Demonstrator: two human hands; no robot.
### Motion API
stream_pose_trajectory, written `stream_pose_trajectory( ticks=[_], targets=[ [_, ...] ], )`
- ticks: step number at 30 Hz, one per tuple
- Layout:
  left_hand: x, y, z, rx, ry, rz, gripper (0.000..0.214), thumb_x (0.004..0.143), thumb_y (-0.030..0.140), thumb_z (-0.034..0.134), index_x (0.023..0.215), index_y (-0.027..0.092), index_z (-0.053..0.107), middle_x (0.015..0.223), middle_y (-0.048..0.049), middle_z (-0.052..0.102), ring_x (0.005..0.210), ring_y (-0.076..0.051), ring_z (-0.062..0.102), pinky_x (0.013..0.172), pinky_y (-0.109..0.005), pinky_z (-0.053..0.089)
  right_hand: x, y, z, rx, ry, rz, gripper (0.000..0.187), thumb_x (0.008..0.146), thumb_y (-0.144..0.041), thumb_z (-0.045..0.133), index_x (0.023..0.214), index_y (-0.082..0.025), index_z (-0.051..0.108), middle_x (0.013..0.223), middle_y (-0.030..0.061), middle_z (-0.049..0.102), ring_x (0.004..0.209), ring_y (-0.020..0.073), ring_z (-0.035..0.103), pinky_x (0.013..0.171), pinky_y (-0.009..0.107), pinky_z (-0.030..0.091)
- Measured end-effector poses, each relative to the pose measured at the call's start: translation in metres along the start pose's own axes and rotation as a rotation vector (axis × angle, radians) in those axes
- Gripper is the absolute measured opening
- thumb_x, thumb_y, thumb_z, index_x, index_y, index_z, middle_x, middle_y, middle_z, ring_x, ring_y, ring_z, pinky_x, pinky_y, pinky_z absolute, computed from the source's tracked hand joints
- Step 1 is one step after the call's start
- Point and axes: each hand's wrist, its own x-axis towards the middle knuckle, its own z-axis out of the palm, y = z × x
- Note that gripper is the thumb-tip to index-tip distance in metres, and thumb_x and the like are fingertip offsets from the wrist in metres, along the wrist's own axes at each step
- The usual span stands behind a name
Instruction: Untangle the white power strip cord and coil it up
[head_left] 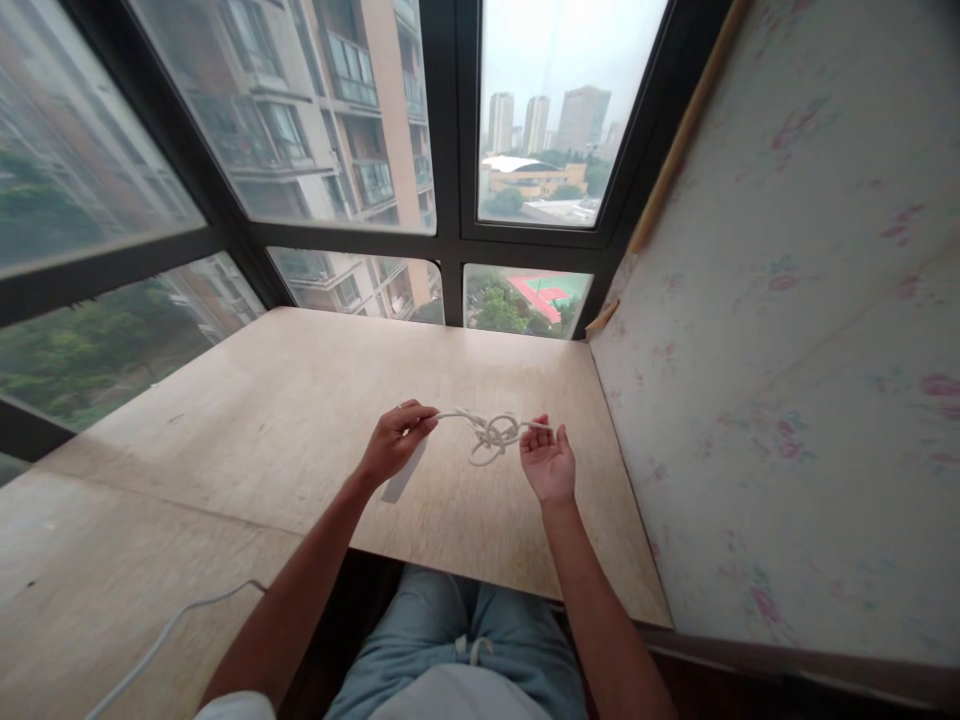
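Near the middle of the frame, a pale cord (pixel 498 432) stretches between two bare hands, bunched at its centre into a loose tangle of several overlapping loops, one of which droops lower than the rest. The left hand (pixel 396 438), left of centre, has its thumb and fingers pressed together, pinching one end of the cord. The right hand (pixel 549 465), right of centre, is turned palm up with its fingers curled; the other end of the cord runs across those fingers toward the thumb, and I cannot tell whether the thumb presses on it. Just below the left hand a flat pale strip (pixel 403 478) slants down to the left; whether that hand touches it is unclear. Beneath all this spreads a light wooden desk (pixel 300 400), with a seam crossing it at the lower left. A white cable (pixel 176 620) curves over the desk in the lower left corner, up to the left forearm. Light blue trousers (pixel 405 625) show at the bottom centre, under the desk's near edge. A dark window frame (pixel 448 150) fills the top, with tall buildings (pixel 584 118) beyond the glass, and a flower-patterned wall (pixel 780 380) takes up the right side.
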Motion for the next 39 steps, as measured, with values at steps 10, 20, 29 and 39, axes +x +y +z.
stream_pose_trajectory(
  ticks=[10, 20, 29, 39],
  targets=[
    [-0.022, -0.074, -0.004, 0.295, 0.114, -0.074, 0.018, 0.083, 0.027, 0.056, 0.085, 0.021, 0.073, 0.076, -0.0041, 0.063, 0.07, -0.016, 0.057, 0.069, -0.028, 0.046, -0.02, -0.025, -0.002, -0.263, -0.077, 0.002, 0.015, 0.079, -0.024, 0.072, 0.094, -0.024, 0.07, 0.092, -0.0003, 0.075, 0.092, 0.0162, 0.071, 0.07, 0.025, 0.059],
    [-0.027, -0.119, 0.027, 0.596, -0.044, -0.08, 0.023, 0.09, 0.027, 0.051, 0.093, 0.023, 0.073, 0.087, -0.0068, 0.063, 0.087, -0.02, 0.056, 0.07, -0.028, 0.043, -0.029, -0.056, -0.013, -0.56, -0.05, -0.055, 0.026, 0.066, -0.029, 0.083, 0.089, -0.02, 0.072, 0.085, 0.0044, 0.076, 0.08, 0.015, 0.071, 0.063, 0.02, 0.057],
    [-0.046, -0.132, 0.056, 0.717, -0.158, 0.042, 0.024, 0.093, 0.025, 0.048, 0.092, 0.02, 0.072, 0.084, -0.0084, 0.064, 0.083, -0.021, 0.055, 0.073, -0.031, 0.04, -0.039, -0.061, -0.023, -0.624, 0.02, -0.045, 0.022, 0.068, -0.029, 0.082, 0.087, -0.021, 0.072, 0.086, 0.0044, 0.076, 0.077, 0.0138, 0.071, 0.065, 0.021, 0.057],
    [-0.063, -0.145, 0.062, 0.663, -0.284, 0.097, 0.022, 0.091, 0.025, 0.051, 0.091, 0.018, 0.072, 0.085, -0.0093, 0.066, 0.084, -0.022, 0.057, 0.078, -0.035, 0.042, -0.049, -0.057, -0.031, -0.558, 0.015, 0.061, 0.024, 0.077, -0.038, 0.073, 0.092, -0.019, 0.073, 0.093, 0.0073, 0.076, 0.089, 0.0198, 0.072, 0.076, 0.029, 0.058]
  ],
)
